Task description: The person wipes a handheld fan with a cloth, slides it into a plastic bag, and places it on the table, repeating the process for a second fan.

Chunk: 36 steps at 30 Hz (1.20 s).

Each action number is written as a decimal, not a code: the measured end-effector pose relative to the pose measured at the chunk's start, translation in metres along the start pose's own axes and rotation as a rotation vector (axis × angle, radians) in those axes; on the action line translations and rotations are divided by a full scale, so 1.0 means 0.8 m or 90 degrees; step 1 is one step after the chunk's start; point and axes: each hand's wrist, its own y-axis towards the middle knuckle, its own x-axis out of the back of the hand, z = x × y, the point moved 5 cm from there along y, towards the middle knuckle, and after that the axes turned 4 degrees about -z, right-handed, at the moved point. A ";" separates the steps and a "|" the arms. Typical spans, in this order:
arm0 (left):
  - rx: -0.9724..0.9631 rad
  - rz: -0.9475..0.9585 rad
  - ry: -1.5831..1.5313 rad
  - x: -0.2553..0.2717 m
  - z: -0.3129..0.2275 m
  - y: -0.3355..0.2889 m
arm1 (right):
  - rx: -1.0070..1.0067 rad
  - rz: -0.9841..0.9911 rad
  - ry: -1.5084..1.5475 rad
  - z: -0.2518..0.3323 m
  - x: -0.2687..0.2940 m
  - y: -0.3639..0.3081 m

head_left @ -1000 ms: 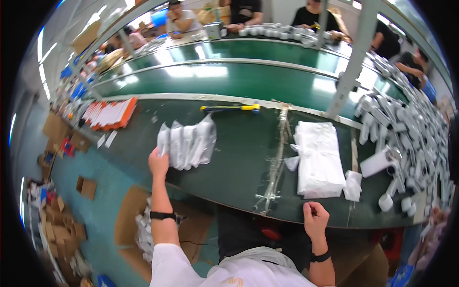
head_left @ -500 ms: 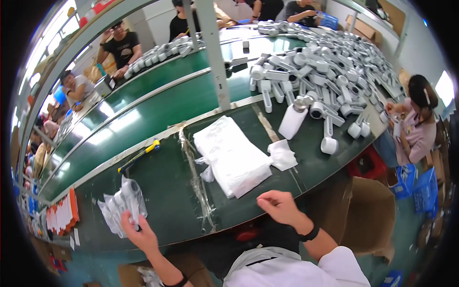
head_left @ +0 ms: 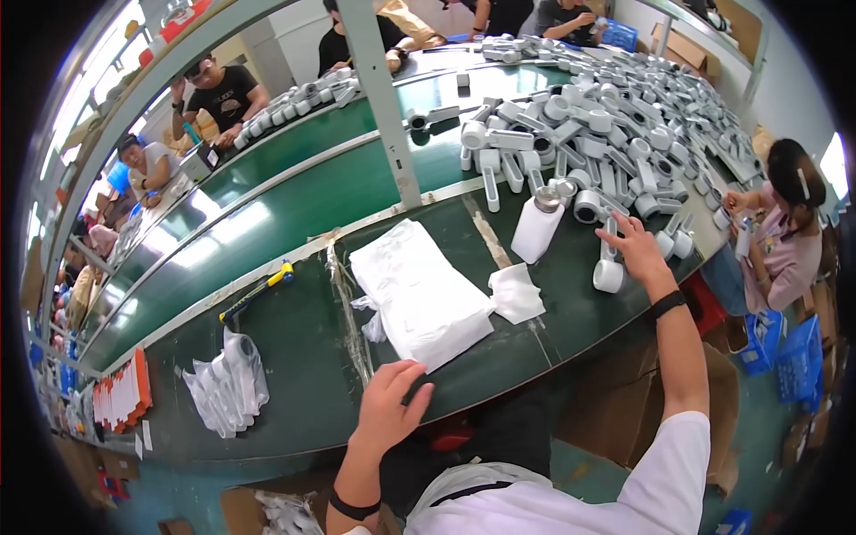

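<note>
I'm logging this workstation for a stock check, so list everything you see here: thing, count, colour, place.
Green bench: one, dark green, running across the view.
Stack of white bags: one stack, white, bench centre.
White cloth: one, white, right of the stack.
White bottle: one, white with grey cap, behind the cloth.
White handheld parts: too many to count, white and grey, heaped at far right.
Bagged parts: one bundle, clear and white, bench left.
Yellow-handled tool: one, yellow and blue, beside the rail.
Other people: several, around the line.
Left hand: empty, resting at the near bench edge.
Right hand: reaching onto a white part at the heap's edge.
</note>
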 end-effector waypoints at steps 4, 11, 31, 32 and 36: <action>0.025 0.001 -0.037 -0.008 0.003 -0.015 | 0.049 0.037 0.016 0.012 0.000 0.006; 0.124 -0.033 -0.130 -0.006 0.000 -0.051 | 0.000 -0.126 0.257 0.050 0.082 -0.056; 0.383 -0.008 -1.202 -0.066 0.013 -0.035 | -0.087 -0.158 0.291 0.275 0.033 -0.017; 0.384 0.010 -1.231 -0.063 0.014 -0.038 | -0.092 -0.098 0.246 0.272 0.020 -0.016; 0.362 0.036 -1.270 -0.063 0.019 -0.036 | -0.072 -0.049 0.248 0.261 0.009 -0.017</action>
